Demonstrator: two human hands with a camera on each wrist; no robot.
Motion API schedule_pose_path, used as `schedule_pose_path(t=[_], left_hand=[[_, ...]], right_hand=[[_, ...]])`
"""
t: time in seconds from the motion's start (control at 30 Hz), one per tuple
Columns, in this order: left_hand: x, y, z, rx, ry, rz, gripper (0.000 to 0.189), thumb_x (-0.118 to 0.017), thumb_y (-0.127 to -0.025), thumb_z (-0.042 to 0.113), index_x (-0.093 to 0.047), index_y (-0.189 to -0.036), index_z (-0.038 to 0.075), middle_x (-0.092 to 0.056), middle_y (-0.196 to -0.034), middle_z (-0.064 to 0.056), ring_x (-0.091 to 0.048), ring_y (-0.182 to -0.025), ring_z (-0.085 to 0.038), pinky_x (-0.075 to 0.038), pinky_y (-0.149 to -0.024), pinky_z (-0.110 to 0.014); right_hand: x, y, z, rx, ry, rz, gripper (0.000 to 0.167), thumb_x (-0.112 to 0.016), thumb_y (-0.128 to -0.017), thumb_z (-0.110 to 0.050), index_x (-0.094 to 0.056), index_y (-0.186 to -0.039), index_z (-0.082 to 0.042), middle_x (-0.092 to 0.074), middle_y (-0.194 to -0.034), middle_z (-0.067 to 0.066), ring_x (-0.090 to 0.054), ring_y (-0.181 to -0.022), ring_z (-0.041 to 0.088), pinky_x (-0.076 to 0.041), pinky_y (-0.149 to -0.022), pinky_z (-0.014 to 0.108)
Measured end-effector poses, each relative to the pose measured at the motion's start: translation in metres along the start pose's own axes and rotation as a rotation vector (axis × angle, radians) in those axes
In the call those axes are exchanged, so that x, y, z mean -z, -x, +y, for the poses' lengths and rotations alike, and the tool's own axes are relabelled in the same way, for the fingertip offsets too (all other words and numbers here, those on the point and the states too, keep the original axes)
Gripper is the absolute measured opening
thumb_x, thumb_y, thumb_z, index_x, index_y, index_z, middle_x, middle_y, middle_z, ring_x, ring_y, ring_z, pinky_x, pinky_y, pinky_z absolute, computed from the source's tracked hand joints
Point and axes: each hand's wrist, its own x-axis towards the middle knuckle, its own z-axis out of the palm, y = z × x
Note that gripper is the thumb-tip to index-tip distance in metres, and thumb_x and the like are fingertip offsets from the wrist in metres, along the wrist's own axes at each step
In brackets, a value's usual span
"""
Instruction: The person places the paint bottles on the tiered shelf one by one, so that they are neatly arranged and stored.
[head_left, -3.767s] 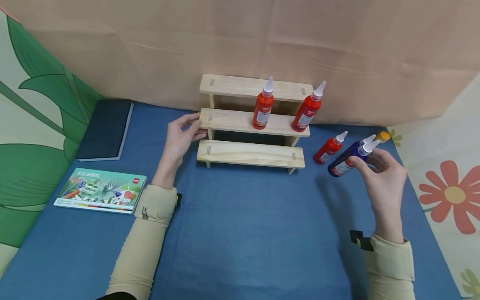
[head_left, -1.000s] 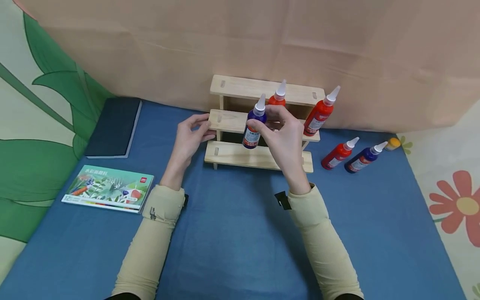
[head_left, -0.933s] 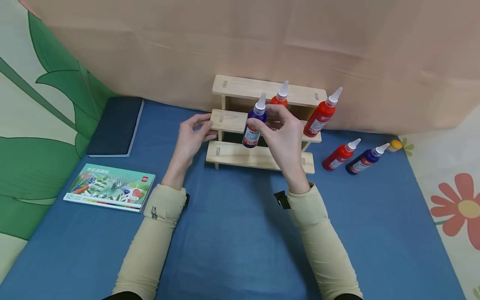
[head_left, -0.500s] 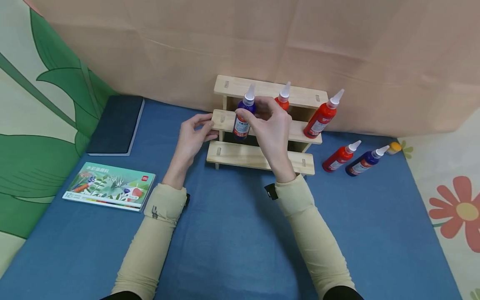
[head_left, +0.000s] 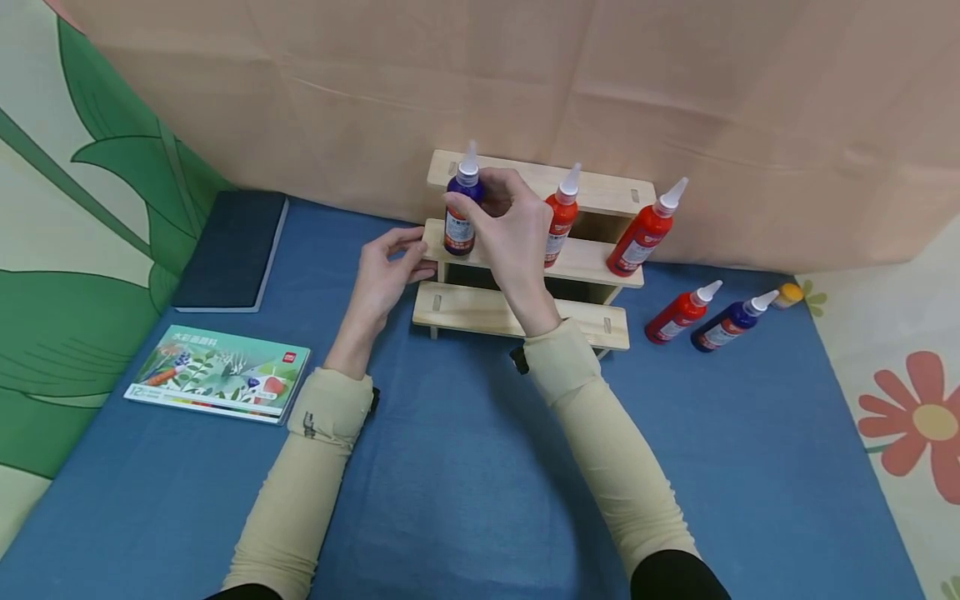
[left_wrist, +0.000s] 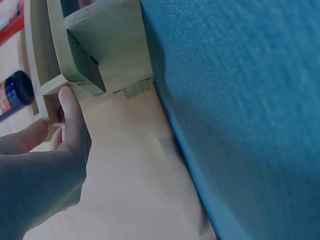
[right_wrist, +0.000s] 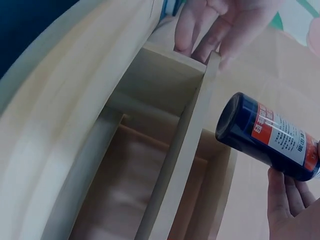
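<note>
My right hand (head_left: 516, 242) holds a dark blue paint bottle (head_left: 459, 232) with a white nozzle, nearly upright over the left part of the middle step of a three-tier wooden rack (head_left: 517, 311). In the right wrist view, a gap shows between the bottle's base and the step's board. At the rack's left side, my left hand (head_left: 382, 279) pinches the end of the middle step, its thumb and finger at the board's corner in the left wrist view. Two red paint bottles stand on that same step, one (head_left: 557, 237) partly behind my right hand and another (head_left: 637, 242) at the right end.
Right of the rack, a red bottle (head_left: 677, 317) and a second blue bottle (head_left: 726, 327) stand on the blue-covered table (head_left: 450, 483), with a yellow-capped item (head_left: 787, 295) behind. At left lie a dark notebook (head_left: 231, 250) and a green illustrated paint box (head_left: 221, 371). A beige cloth (head_left: 360, 100) hangs behind.
My right hand took one blue bottle from the right-hand group and carried it left over the rack, recently moving farther left and back. My left hand stays at the rack's end.
</note>
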Motion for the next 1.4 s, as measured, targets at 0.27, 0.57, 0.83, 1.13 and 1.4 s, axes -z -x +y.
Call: schedule_pose_path(t=[0.27, 0.57, 0.83, 1.13, 1.4], left_hand=[[0.001, 0.0, 0.0, -0.013, -0.002, -0.005, 0.037, -0.057, -0.113, 0.01, -0.059, -0.147, -0.006, -0.062, -0.125, -0.021, -0.075, -0.1, -0.031, -0.065, -0.095, -0.037], [-0.002, -0.002, 0.0, -0.017, -0.003, -0.014, 0.038, -0.057, -0.113, 0.009, -0.059, -0.147, -0.007, -0.062, -0.125, -0.021, -0.075, -0.098, -0.03, -0.064, -0.096, -0.036], [-0.002, 0.001, 0.0, -0.006, -0.007, -0.002, 0.037, -0.058, -0.112, 0.011, -0.061, -0.146, -0.005, -0.062, -0.125, -0.021, -0.075, -0.096, -0.026, -0.065, -0.093, -0.032], [-0.001, -0.001, -0.001, 0.003, -0.002, -0.002, 0.039, -0.058, -0.112, 0.01, -0.058, -0.147, -0.007, -0.06, -0.126, -0.021, -0.074, -0.099, -0.03, -0.065, -0.094, -0.034], [0.0, -0.001, -0.001, 0.013, 0.005, 0.001, 0.039, -0.057, -0.113, 0.01, -0.057, -0.148, -0.007, -0.059, -0.126, -0.021, -0.073, -0.097, -0.025, -0.065, -0.095, -0.032]], right_hand=[[-0.016, -0.006, 0.004, -0.005, 0.047, -0.047, 0.048, -0.09, -0.091, -0.026, -0.073, -0.126, 0.0, -0.078, -0.118, 0.012, -0.076, -0.103, 0.02, -0.061, -0.09, 0.019], [-0.016, -0.004, 0.011, 0.0, 0.079, -0.046, 0.049, -0.087, -0.094, -0.028, -0.071, -0.13, 0.001, -0.077, -0.12, 0.013, -0.076, -0.105, 0.022, -0.061, -0.09, 0.021], [-0.014, -0.003, 0.011, -0.001, 0.036, -0.047, 0.05, -0.089, -0.093, -0.024, -0.07, -0.131, 0.002, -0.077, -0.122, 0.013, -0.076, -0.107, 0.021, -0.062, -0.092, 0.021], [-0.002, 0.003, 0.008, 0.01, -0.032, 0.001, 0.047, -0.09, -0.091, -0.018, -0.071, -0.128, 0.004, -0.077, -0.121, 0.016, -0.077, -0.107, 0.022, -0.062, -0.096, 0.023], [0.017, 0.018, 0.004, 0.077, -0.083, 0.038, 0.044, -0.089, -0.091, -0.012, -0.071, -0.126, 0.008, -0.077, -0.118, 0.017, -0.076, -0.105, 0.032, -0.064, -0.095, 0.029]])
